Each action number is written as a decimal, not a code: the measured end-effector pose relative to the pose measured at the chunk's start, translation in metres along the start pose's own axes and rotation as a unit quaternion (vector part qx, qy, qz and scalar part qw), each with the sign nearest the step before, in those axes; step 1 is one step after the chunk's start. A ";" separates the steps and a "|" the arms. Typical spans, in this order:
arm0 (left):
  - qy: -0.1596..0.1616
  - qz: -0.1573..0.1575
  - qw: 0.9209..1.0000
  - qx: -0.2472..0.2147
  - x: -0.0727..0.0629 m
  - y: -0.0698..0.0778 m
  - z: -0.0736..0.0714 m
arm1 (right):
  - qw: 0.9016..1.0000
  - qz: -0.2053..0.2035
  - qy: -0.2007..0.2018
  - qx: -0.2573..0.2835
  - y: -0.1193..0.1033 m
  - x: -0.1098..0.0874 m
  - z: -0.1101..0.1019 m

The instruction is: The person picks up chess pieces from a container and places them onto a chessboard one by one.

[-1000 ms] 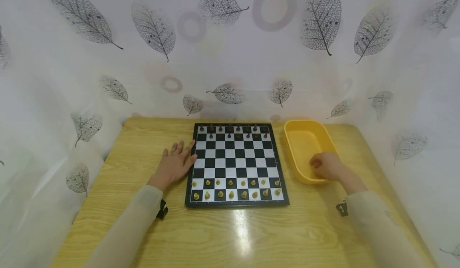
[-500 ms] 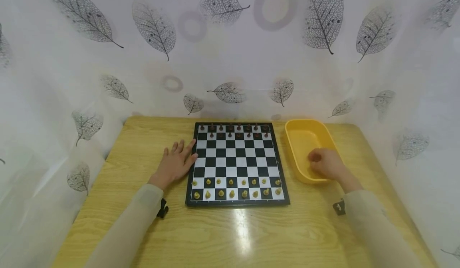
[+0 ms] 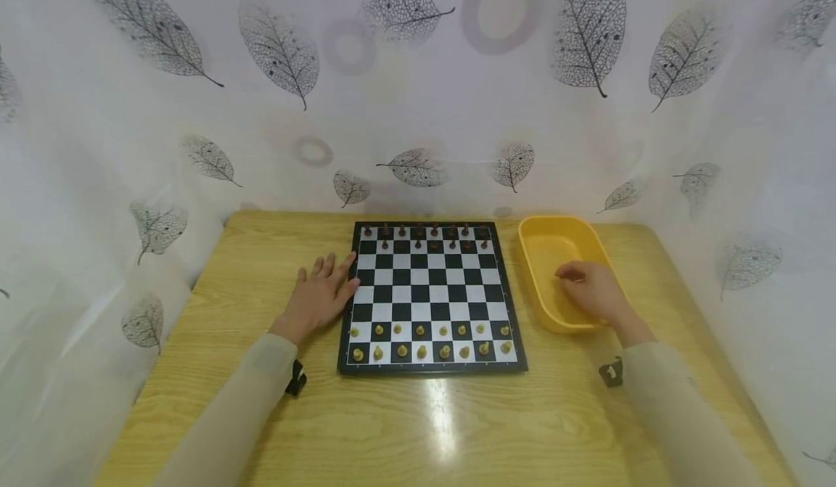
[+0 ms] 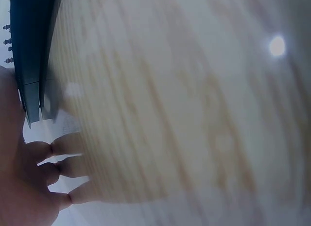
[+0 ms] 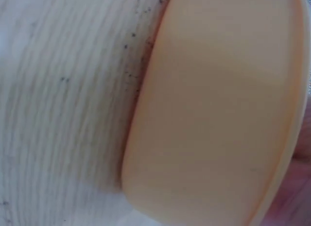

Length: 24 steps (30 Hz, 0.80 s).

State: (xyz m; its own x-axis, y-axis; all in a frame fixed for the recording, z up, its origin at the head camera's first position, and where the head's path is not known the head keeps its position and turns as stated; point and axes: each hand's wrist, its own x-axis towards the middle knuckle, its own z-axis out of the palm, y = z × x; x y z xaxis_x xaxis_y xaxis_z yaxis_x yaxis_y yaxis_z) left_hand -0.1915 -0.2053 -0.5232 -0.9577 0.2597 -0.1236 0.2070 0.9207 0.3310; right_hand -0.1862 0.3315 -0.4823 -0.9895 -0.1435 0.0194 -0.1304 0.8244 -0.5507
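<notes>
A black-framed chessboard (image 3: 429, 276) lies on the table. Its yellow chess pieces (image 3: 421, 352) stand in two rows along the near side. Dark red pieces (image 3: 418, 244) line the far side, and the leftmost square of their second row is bare. My left hand (image 3: 313, 300) lies spread on the table, its thumb and index finger touching the board's left edge. Over the yellow plastic tray (image 3: 525, 273) reaches my right hand (image 3: 593, 295), fingers bent with thumb and fingertips close together. Whether something small is between them is hidden. The right wrist view shows mostly the tray's outer wall (image 5: 209, 114).
The wooden table (image 3: 392, 429) carries the board in the middle and the tray at its right. A pale curtain (image 3: 418, 95) with leaf prints surrounds the table's back and sides. Dark specks dot the surface beside the tray in the right wrist view.
Within the tray, my right hand has shifted slightly left and away from me, and its fingers have extended a little. My left hand and the board stay in place.
</notes>
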 end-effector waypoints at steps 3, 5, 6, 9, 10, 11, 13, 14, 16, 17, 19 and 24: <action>-0.002 -0.002 1.000 0.001 0.000 0.000 0.000 | 1.000 -0.023 0.013 0.003 -0.004 0.000 0.000; -0.004 -0.003 1.000 0.002 -0.001 0.000 0.000 | 1.000 -0.025 0.018 0.006 -0.008 0.000 -0.001; -0.005 -0.003 1.000 0.002 -0.001 0.000 0.000 | 1.000 -0.022 0.019 0.010 -0.010 0.000 -0.001; -0.004 -0.003 1.000 0.002 0.000 -0.001 0.000 | 0.999 -0.011 0.024 0.024 -0.018 0.001 -0.002; -0.004 -0.002 1.000 0.002 0.000 -0.001 0.001 | 0.999 -0.007 0.028 0.027 -0.020 0.001 -0.002; -0.003 -0.002 1.000 0.003 0.000 -0.001 0.001 | 0.999 -0.005 0.030 0.031 -0.024 0.002 -0.003; -0.002 -0.002 1.000 0.003 0.000 -0.001 0.001 | 0.999 -0.005 0.036 0.034 -0.030 0.003 -0.004; -0.002 -0.002 1.000 0.003 0.000 -0.001 0.001 | 0.999 -0.006 0.039 0.030 -0.032 0.004 -0.005; -0.001 -0.001 1.000 0.002 0.001 -0.001 0.001 | 0.999 -0.005 0.040 0.029 -0.038 0.006 -0.006; 0.000 -0.001 1.000 0.002 0.001 -0.001 0.002 | 0.999 -0.005 0.039 0.029 -0.040 0.006 -0.006; 0.000 0.000 1.000 0.002 0.001 -0.001 0.002 | 0.999 -0.001 0.034 0.026 -0.046 0.008 -0.007; 0.001 0.001 1.000 0.000 0.001 -0.002 0.002 | 0.999 0.017 0.020 0.028 -0.058 0.009 -0.010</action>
State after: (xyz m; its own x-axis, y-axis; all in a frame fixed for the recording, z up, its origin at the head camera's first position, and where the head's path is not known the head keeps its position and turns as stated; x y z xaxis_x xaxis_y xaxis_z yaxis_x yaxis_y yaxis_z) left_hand -0.1926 -0.2060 -0.5257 -0.9575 0.2615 -0.1218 0.2091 0.9200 0.3315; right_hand -0.1886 0.2882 -0.4418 -0.9952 -0.0921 0.0326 -0.0933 0.7970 -0.5968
